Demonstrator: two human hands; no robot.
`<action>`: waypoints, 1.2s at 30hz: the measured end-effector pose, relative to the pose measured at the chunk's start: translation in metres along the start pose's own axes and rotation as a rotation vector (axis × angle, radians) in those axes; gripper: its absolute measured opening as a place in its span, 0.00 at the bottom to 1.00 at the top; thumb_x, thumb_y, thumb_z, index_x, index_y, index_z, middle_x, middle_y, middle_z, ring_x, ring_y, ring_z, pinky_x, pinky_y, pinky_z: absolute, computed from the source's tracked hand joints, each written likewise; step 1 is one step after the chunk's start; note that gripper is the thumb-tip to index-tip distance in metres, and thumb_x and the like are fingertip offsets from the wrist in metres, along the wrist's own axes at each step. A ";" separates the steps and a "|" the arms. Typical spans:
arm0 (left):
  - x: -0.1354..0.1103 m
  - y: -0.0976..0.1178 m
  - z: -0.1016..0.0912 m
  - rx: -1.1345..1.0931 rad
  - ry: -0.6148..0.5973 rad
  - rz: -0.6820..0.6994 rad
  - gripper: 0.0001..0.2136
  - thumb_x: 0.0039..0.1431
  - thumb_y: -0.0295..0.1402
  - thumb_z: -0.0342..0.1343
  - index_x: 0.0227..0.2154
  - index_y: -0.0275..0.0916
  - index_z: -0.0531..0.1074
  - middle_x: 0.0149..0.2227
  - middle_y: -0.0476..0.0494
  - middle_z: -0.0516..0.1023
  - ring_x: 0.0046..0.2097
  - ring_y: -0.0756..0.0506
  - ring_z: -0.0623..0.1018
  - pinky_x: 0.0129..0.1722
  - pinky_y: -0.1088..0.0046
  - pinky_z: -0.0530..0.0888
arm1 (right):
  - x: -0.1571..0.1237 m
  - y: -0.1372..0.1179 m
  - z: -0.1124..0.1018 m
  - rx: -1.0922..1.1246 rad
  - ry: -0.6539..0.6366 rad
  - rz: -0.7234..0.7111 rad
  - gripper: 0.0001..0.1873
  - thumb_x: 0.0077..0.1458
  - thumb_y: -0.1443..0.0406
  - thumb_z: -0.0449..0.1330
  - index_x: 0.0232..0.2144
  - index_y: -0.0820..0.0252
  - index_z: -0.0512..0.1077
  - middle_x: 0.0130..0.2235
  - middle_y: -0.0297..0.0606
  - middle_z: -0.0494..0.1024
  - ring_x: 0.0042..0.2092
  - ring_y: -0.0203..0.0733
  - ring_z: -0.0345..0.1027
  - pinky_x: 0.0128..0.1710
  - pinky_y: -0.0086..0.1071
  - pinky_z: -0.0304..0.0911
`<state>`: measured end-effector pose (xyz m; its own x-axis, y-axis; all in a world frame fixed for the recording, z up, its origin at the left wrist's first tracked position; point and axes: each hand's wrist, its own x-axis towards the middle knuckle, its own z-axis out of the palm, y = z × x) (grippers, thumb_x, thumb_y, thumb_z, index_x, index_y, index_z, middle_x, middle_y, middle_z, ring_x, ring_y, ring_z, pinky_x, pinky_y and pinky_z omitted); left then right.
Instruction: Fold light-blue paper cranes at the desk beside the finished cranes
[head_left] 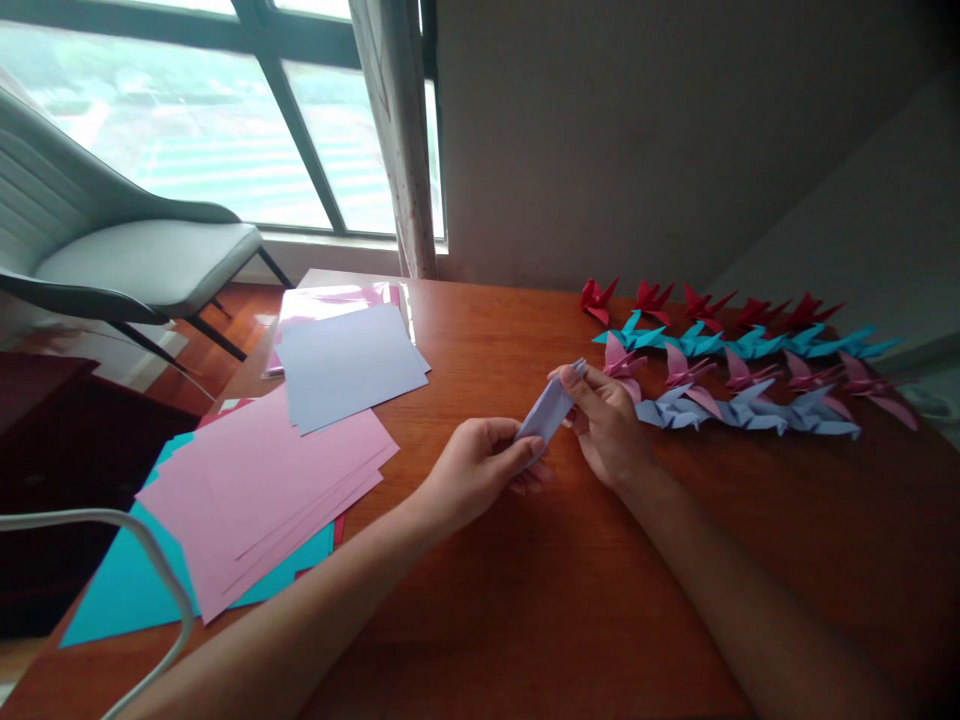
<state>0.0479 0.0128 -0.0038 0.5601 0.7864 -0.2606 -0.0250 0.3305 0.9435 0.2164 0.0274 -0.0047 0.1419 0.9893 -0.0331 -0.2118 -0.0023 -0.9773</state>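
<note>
You were mid-fold, by the look of it: a narrow pale-lavender strip of folded paper held above the brown wooden surface, left of the pale-lavender paper birds. Your left grip pinched its near end, your right grip its far tip. Next move seemed to call for aligned edges, firm crease at that tip.

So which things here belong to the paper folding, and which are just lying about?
Seemingly part of the job:
- left hand
- right hand
- folded lilac paper
- lilac sheets
- lilac birds

Seemingly just about:
- pink sheets
- blue sheets
- white cord
- chair
</note>
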 end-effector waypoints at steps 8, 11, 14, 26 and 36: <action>0.000 0.003 -0.001 -0.009 -0.021 0.003 0.17 0.58 0.46 0.61 0.30 0.33 0.75 0.29 0.41 0.82 0.28 0.50 0.79 0.28 0.77 0.73 | 0.002 0.000 -0.008 -0.114 -0.098 0.015 0.26 0.48 0.46 0.68 0.18 0.59 0.67 0.18 0.26 0.57 0.22 0.30 0.47 0.21 0.29 0.43; 0.001 0.003 -0.001 -0.036 -0.024 -0.010 0.17 0.57 0.46 0.62 0.30 0.34 0.74 0.29 0.42 0.82 0.28 0.50 0.80 0.29 0.76 0.74 | 0.007 -0.002 -0.009 -0.040 -0.017 0.005 0.26 0.45 0.45 0.70 0.18 0.58 0.66 0.18 0.24 0.55 0.21 0.29 0.44 0.20 0.29 0.42; 0.002 0.005 -0.003 -0.037 0.017 -0.011 0.16 0.57 0.44 0.63 0.31 0.33 0.74 0.28 0.41 0.82 0.27 0.49 0.79 0.28 0.75 0.73 | 0.010 -0.004 -0.009 0.011 0.045 -0.005 0.26 0.43 0.47 0.72 0.18 0.58 0.65 0.18 0.23 0.53 0.20 0.28 0.42 0.18 0.28 0.41; 0.000 0.016 -0.003 -0.069 0.210 0.052 0.14 0.55 0.39 0.65 0.39 0.33 0.76 0.35 0.39 0.84 0.34 0.48 0.80 0.32 0.75 0.73 | 0.010 -0.006 -0.011 0.159 0.164 -0.041 0.20 0.46 0.52 0.72 0.25 0.57 0.68 0.19 0.25 0.65 0.20 0.28 0.56 0.17 0.25 0.45; 0.001 0.017 -0.012 -0.028 0.454 0.286 0.12 0.57 0.41 0.63 0.28 0.35 0.77 0.28 0.47 0.78 0.30 0.50 0.73 0.33 0.75 0.69 | -0.016 0.002 0.012 -0.145 -0.253 0.054 0.17 0.55 0.51 0.65 0.29 0.59 0.75 0.27 0.37 0.81 0.25 0.36 0.72 0.20 0.26 0.60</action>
<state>0.0379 0.0259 0.0096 0.1133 0.9916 -0.0617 -0.1496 0.0784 0.9856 0.2026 0.0132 -0.0033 -0.1148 0.9921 -0.0508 -0.0695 -0.0590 -0.9958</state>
